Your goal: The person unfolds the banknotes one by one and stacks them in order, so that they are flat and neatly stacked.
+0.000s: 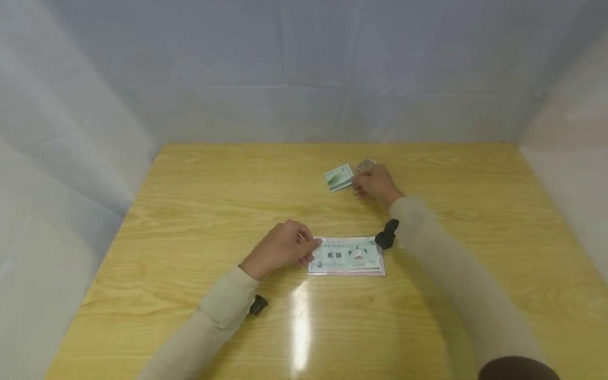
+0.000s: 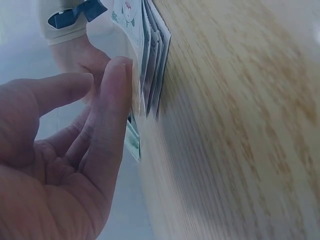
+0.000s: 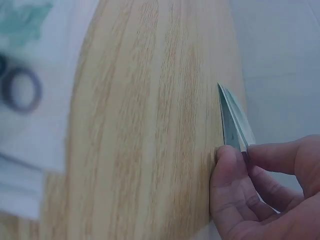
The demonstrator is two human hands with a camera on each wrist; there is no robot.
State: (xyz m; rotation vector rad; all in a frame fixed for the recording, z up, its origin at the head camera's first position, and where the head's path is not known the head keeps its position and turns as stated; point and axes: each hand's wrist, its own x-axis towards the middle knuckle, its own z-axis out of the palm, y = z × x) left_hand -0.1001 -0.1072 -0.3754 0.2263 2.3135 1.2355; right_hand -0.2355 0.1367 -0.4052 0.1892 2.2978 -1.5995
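A stack of printed paper play-money notes (image 1: 347, 256) lies on the table; the top one is pale green with a 2 and a star-shaped character. My left hand (image 1: 287, 245) is at the stack's left end, a fingertip at its upper left corner. In the left wrist view the stack's layered edges (image 2: 152, 60) fan slightly, with the left hand (image 2: 65, 145) close beside them. Farther back, my right hand (image 1: 375, 183) pinches the right end of small green notes (image 1: 339, 177). The right wrist view shows these notes (image 3: 234, 117) bowed into separate layers between thumb and finger.
A small greyish note (image 1: 365, 164) lies just behind the right hand, partly covered by it. The wooden table (image 1: 228, 179) ends at a pale cloth backdrop (image 1: 309, 105), with cloth on both sides. Dark wrist devices (image 1: 387, 234) sit under both sleeves.
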